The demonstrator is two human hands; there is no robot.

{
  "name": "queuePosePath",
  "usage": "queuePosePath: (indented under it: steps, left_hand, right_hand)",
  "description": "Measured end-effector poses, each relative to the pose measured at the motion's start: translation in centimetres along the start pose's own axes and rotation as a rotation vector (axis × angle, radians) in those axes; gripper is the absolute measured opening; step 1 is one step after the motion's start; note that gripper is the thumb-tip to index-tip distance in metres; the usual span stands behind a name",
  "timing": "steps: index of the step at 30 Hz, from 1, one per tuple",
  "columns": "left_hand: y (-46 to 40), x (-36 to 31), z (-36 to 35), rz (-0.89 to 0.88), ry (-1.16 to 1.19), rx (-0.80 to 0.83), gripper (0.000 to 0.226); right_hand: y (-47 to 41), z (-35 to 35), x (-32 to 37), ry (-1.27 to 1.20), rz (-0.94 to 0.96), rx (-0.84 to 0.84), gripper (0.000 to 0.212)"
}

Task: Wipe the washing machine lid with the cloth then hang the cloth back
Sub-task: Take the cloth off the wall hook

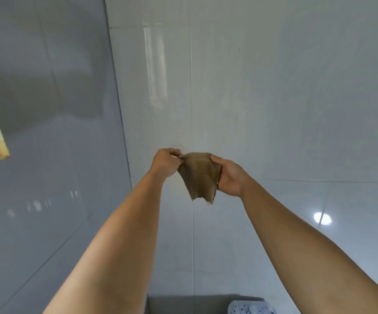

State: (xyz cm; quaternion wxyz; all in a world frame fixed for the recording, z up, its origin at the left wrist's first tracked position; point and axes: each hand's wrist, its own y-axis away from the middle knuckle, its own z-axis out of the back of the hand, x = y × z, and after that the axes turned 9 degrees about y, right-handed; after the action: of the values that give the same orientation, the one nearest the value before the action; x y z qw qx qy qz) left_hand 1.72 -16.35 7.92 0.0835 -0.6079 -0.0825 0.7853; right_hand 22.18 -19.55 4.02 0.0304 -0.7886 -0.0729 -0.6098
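Two bare forearms rise, left hand and right hand each clamped on one cloth

1 head-worn wide-angle view looked forward and slightly up along both outstretched forearms at a tiled wall corner, close to it; a grey machine top edged the bottom.

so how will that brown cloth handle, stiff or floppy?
Probably floppy: the cloth sags to a loose point below both hands. Likely light, since the left hand pinches only a corner. Its coarse weave should grip, not slip.
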Motion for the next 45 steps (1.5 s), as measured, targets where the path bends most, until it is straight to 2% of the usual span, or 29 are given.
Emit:
queuePosePath:
  steps: [1, 4, 6, 10, 14, 17, 19, 21, 24, 30, 32, 35, 39, 45]
  left_hand:
    - [0.7, -0.1, -0.3, 0.056, 0.073, 0.006, 0.011]
    - [3.0, -0.6, -0.9, 0.242, 0.483, 0.127, 0.011]
    - [4.4, -0.7, -1.1, 0.288, 0.635, 0.225, 0.018]
    - [6.1, -0.8, -1.8, 0.288, 0.678, 0.387, 0.029]
    - [6.6, -0.7, -2.3, 0.268, 0.706, 0.414, 0.022]
    - [6.8, -0.5, -2.5, 0.263, 0.701, 0.451, 0.017]
    - [6.8, -0.4, -2.7, 0.259, 0.691, 0.487, 0.014]
    - [6.7, -0.6, -3.0, 0.259, 0.672, 0.524, 0.011]
    - [6.6, -0.8, -3.7, 0.255, 0.609, 0.551, 0.013]
    - [6.3, -0.3, -6.0, 0.262, 0.577, 0.443, 0.014]
    - [6.3, -0.2, -6.9, 0.287, 0.586, 0.394, 0.017]
    - [6.1, 0.1, -8.1, 0.319, 0.501, 0.307, 0.020]
    - [6.3, 1.4, -9.7, 0.358, 0.273, 0.268, 0.030]
    - [6.8, 7.2, -12.3, 0.491, 0.154, 0.269, 0.051]
  right_hand:
    - [0.7, -0.3, 0.1, -0.002, 0.011, 0.026, 0.042]
    - [2.7, -1.0, 0.4, 0.030, 0.049, 0.075, 0.040]
    - [3.9, -1.5, 0.8, 0.085, 0.095, 0.051, 0.037]
    - [5.0, -2.1, 1.1, 0.204, 0.215, -0.152, 0.025]
    - [6.1, -2.5, 1.4, 0.342, 0.300, -0.293, 0.023]
    - [6.1, -2.1, 1.3, 0.518, 0.291, -0.429, 0.043]
    - [6.0, -1.5, 1.2, 0.530, 0.235, -0.464, 0.055]
    - [6.3, -0.9, 1.1, 0.539, 0.165, -0.478, 0.050]
    - [6.7, -0.3, 0.5, 0.492, 0.100, -0.397, 0.026]
    - [8.6, 1.2, -2.2, 0.246, 0.035, -0.244, 0.054]
    - [9.3, 1.9, -3.4, 0.307, 0.047, -0.213, 0.053]
    - [9.9, 2.7, -4.7, 0.343, 0.072, -0.245, 0.036]
    - [10.6, 4.3, -5.7, 0.138, 0.024, -0.222, 0.032]
    - [11.2, 8.7, -9.6, -0.244, -0.162, -0.327, 0.042]
